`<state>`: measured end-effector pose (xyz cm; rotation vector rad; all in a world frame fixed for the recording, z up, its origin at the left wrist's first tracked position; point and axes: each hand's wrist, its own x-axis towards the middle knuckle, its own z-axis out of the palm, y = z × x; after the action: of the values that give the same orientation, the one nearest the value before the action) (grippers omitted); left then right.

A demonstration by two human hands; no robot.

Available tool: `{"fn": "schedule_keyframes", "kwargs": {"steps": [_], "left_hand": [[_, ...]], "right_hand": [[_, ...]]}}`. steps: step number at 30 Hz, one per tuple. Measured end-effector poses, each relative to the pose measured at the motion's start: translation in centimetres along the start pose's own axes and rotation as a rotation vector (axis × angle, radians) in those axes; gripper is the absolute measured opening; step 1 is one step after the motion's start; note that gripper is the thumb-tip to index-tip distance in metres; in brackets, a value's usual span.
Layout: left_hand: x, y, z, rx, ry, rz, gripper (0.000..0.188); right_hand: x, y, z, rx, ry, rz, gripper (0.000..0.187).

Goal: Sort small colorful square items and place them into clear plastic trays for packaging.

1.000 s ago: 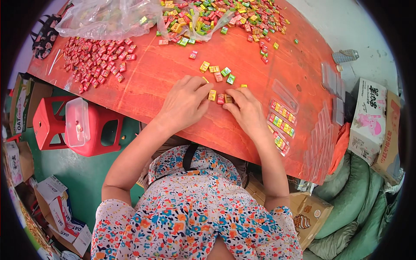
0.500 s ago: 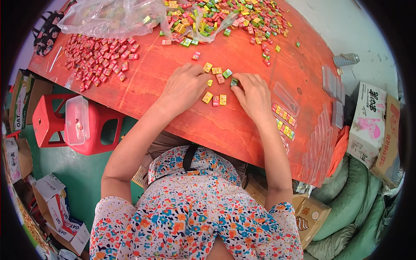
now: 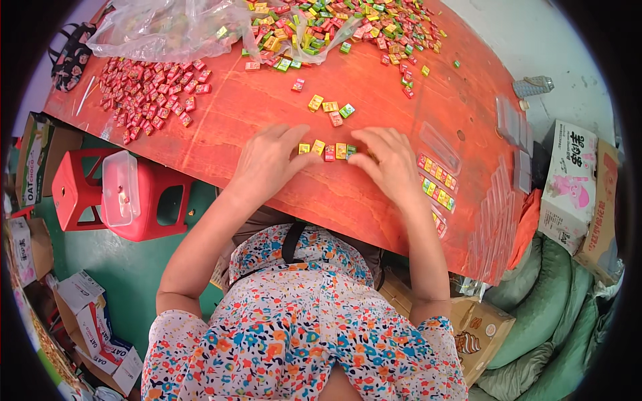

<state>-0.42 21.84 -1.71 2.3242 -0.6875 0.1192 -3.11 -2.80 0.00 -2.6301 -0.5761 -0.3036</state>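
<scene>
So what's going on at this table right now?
A person sits at an orange table with both hands around a short row of small wrapped candies. The left hand closes in on one end, the right hand on the other. A few loose candies lie just beyond, a pile of red ones to the left, a mixed heap at the far edge, and filled clear trays to the right.

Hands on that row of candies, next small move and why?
Probably squeeze the row of five candies end to end. The left hand and right hand bracket its two ends, yet small gaps show between pieces, and filled clear trays lie beside it.
</scene>
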Motion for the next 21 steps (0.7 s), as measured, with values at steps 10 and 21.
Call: {"fn": "schedule_keyframes", "kwargs": {"steps": [10,21], "left_hand": [[7.1,-3.4,1.8,0.241,0.016,0.316,0.033],[0.2,-2.1,-2.8,-0.032,-0.102,0.059,0.032]], "right_hand": [[5.5,1.9,2.3,-0.036,0.006,0.080,0.021],[0.0,2.4,-1.7,0.005,-0.033,-0.037,0.025]]}}
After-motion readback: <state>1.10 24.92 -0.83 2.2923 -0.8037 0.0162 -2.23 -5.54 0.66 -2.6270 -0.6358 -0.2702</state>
